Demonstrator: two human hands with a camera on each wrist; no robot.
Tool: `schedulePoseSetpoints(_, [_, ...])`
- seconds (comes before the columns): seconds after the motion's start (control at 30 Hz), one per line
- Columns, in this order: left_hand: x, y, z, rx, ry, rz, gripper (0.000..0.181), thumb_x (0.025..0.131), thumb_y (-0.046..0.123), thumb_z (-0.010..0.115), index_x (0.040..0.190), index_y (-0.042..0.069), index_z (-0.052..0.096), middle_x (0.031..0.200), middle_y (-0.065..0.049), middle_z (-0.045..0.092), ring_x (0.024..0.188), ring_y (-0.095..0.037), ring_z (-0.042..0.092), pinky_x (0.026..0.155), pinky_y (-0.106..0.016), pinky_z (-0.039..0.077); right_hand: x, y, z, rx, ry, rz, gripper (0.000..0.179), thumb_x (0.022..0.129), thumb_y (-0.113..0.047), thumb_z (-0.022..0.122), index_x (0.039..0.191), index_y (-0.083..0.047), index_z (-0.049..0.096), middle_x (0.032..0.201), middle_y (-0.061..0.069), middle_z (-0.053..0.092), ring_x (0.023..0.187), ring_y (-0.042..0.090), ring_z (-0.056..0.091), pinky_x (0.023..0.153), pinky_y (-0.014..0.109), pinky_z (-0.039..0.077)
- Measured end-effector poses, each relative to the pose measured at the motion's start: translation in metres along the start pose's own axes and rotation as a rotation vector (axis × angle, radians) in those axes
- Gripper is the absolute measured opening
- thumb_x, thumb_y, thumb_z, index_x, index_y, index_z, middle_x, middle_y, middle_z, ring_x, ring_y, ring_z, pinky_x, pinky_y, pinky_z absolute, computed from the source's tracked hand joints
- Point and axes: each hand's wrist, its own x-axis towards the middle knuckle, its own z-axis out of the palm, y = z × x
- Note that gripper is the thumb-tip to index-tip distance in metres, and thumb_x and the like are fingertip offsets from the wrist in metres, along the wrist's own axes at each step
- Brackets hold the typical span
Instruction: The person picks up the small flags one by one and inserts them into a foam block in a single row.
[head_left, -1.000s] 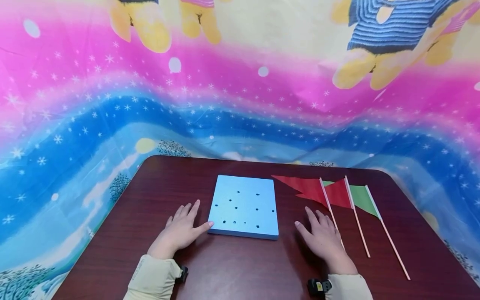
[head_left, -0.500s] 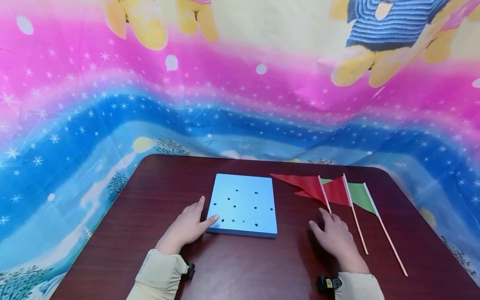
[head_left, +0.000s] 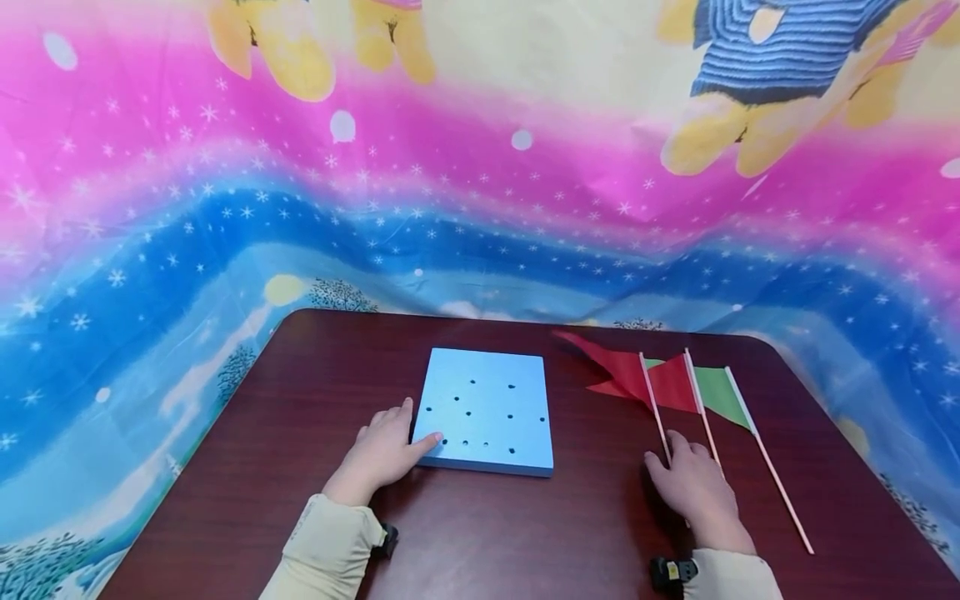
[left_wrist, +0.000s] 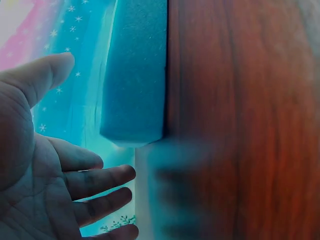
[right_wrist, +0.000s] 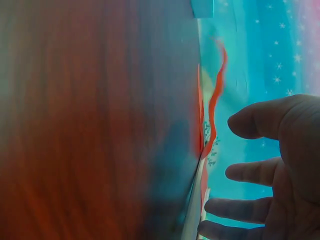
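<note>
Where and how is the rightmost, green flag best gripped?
Probably by the bare lower half of its stick, pinched from above with the right hand: that thin, straight stretch lies uncovered, clear of the green pennant and apart from the neighbouring red flag.

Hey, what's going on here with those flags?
Someone has both hands out over a table. The left hand is beside a blue board, with its thumb over the board's near left corner. The right hand is at the stick of the leftmost red flag; I can't tell whether it touches it. Another red flag and a green flag lie further right. No flag stands in the board.
</note>
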Motion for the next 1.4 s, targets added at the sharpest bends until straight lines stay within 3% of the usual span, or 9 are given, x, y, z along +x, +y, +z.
schedulePoseSetpoints(0.13, [0.004,0.0,0.004,0.006,-0.008,0.004,0.094,0.096,0.053,0.068,0.157,-0.009,0.032,0.156,-0.029,0.04,0.146,-0.047,0.033,0.113,-0.067,0.025,0.001,0.009,-0.002,0.002,-0.003,0.02,0.067,0.101,-0.033,0.054,0.142,0.018,0.04,0.13,0.047,0.045,0.114,0.064,0.049,0.091,0.07,0.044])
schedulePoseSetpoints(0.4, [0.011,0.0,0.009,0.015,-0.016,0.002,0.108,0.086,0.059,0.077,0.158,-0.007,0.03,0.159,-0.026,0.038,0.146,-0.045,0.031,0.113,-0.068,0.024,0.007,0.019,-0.003,-0.022,-0.01,0.023,0.065,0.098,-0.025,0.058,0.135,0.025,0.041,0.125,0.051,0.045,0.113,0.066,0.047,0.097,0.07,0.04])
schedulePoseSetpoints(0.73, [0.019,0.003,0.012,0.044,-0.029,0.005,0.111,0.084,0.06,0.078,0.157,-0.008,0.031,0.158,-0.026,0.039,0.145,-0.044,0.033,0.112,-0.067,0.026,0.016,0.025,-0.008,-0.014,-0.023,-0.02,0.06,0.096,-0.021,0.061,0.131,0.025,0.045,0.122,0.047,0.052,0.113,0.062,0.051,0.094,0.067,0.044])
schedulePoseSetpoints(1.17, [0.017,0.004,0.016,0.027,-0.032,0.004,0.109,0.083,0.055,0.082,0.159,-0.004,0.031,0.158,-0.025,0.039,0.145,-0.045,0.033,0.112,-0.067,0.026,0.025,0.028,-0.005,-0.024,-0.037,-0.04,0.043,0.093,-0.013,0.063,0.119,0.021,0.057,0.112,0.039,0.063,0.104,0.056,0.06,0.087,0.062,0.049])
schedulePoseSetpoints(1.4, [0.017,0.004,0.016,0.023,-0.016,0.001,0.11,0.081,0.055,0.084,0.159,-0.003,0.032,0.152,-0.026,0.043,0.138,-0.043,0.038,0.107,-0.067,0.029,0.026,0.025,-0.008,0.019,-0.047,-0.04,0.04,0.092,-0.008,0.059,0.124,0.017,0.056,0.113,0.038,0.063,0.097,0.051,0.063,0.083,0.061,0.05])
